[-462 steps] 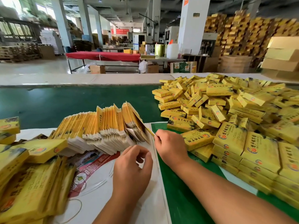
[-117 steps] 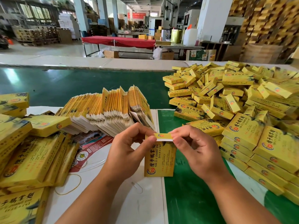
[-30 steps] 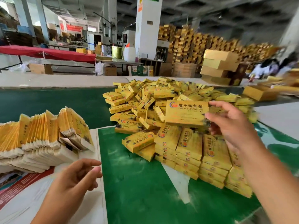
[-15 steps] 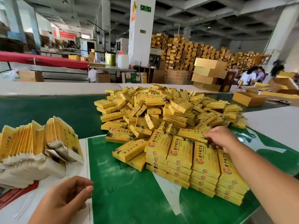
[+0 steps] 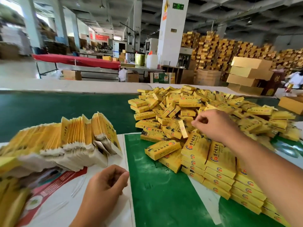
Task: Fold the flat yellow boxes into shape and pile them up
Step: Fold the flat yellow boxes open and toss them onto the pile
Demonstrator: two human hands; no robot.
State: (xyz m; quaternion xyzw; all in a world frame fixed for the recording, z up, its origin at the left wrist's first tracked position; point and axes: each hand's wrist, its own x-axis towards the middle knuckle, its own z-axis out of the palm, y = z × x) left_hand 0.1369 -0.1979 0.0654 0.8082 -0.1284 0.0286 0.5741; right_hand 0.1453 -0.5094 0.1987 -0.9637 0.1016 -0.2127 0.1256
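A fanned row of flat yellow boxes stands on edge at the left. A big loose heap of folded yellow boxes covers the right of the table, with neat stacks of folded boxes along its near side. My right hand hovers over the near edge of the heap, fingers loosely curled and holding nothing. My left hand rests low on the white sheet near the flat boxes, also loosely curled and holding nothing.
A white printed sheet lies under the flat boxes, next to a green mat. The green belt runs behind. Brown cartons are stacked at the back right, and one carton sits at the right edge.
My right hand set the folded box down on the pile, let go of it and drew back a little. My left hand stayed near the white sheet. The view swung left.
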